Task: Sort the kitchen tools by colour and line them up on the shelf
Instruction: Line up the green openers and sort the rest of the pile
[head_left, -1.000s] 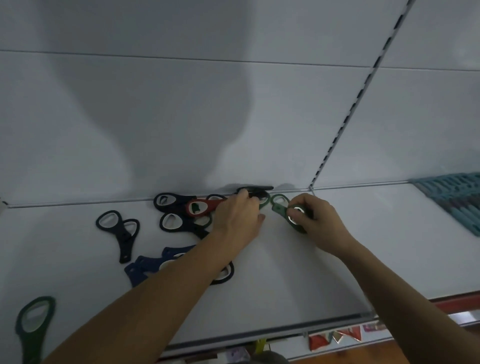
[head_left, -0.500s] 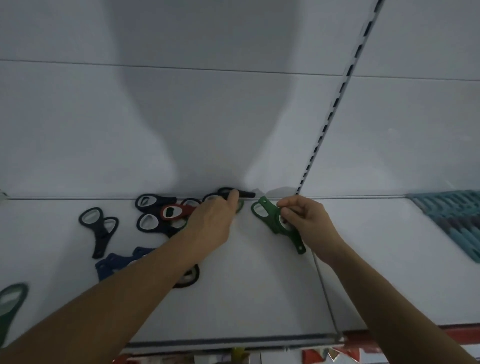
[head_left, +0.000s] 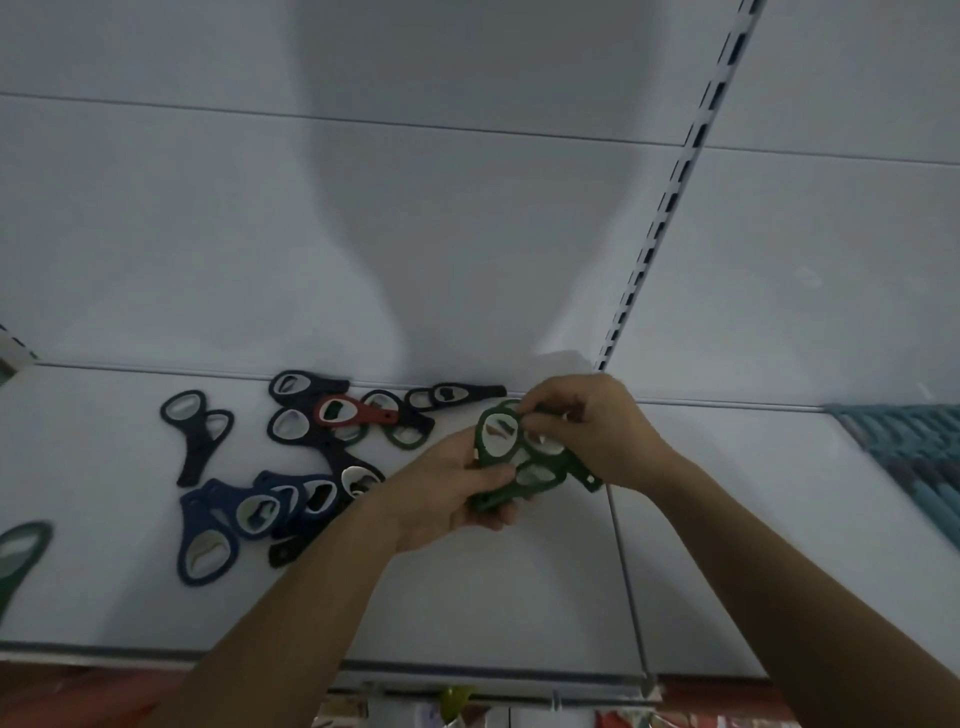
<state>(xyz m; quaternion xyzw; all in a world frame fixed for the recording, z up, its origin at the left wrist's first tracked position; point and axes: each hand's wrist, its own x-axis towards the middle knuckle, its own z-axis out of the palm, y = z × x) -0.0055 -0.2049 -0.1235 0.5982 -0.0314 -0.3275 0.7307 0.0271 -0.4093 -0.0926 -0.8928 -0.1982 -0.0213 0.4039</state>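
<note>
L hand (head_left: 441, 496) grips a bunch of dark green plastic bottle openers (head_left: 511, 491) w/ metal insets above white shelf (head_left: 519, 597); R hand (head_left: 592, 431) pinches their upper rims.

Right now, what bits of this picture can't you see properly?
All in the head view:
1. green openers: the left hand and right hand cover parts, so their count is unclear.
2. blurred green opener: cut off by the left edge.
3. teal items: blurred, cut off by the right edge; unclear what they are.
4. items below the shelf: cut off by the bottom edge.
</note>
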